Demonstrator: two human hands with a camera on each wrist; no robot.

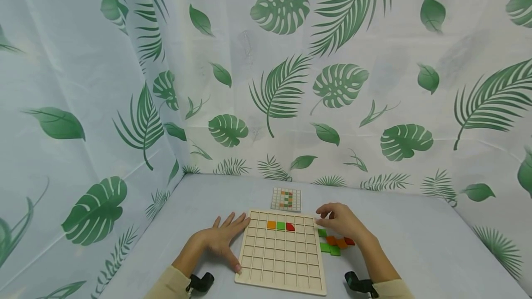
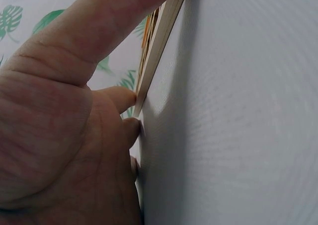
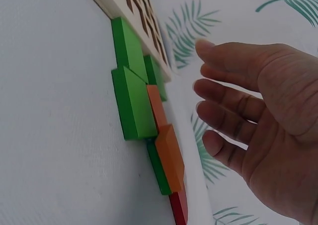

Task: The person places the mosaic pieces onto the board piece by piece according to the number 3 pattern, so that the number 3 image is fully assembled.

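A wooden grid board (image 1: pixel 272 259) lies on the table with an orange tile (image 1: pixel 271 224), a green tile (image 1: pixel 281 226) and a red tile with a rounded corner (image 1: pixel 290 227) side by side in an upper row. My left hand (image 1: pixel 219 240) spreads its fingers along the board's left side, the thumb touching near the lower left corner. Over the upper right edge hovers my right hand (image 1: pixel 344 221), fingers loosely bent, and the right wrist view shows nothing in it. Below it are loose green tiles (image 3: pixel 135 106), orange tiles (image 3: pixel 170 158) and a red tile (image 3: pixel 180 208).
Behind the board lies a small pattern card (image 1: pixel 286 199) printed with coloured squares on a grid. A white cloth with green leaf prints (image 1: pixel 287 151) hangs at the back and left of the pale tabletop (image 1: pixel 415 239). Each wrist wears a black camera (image 1: pixel 202 282).
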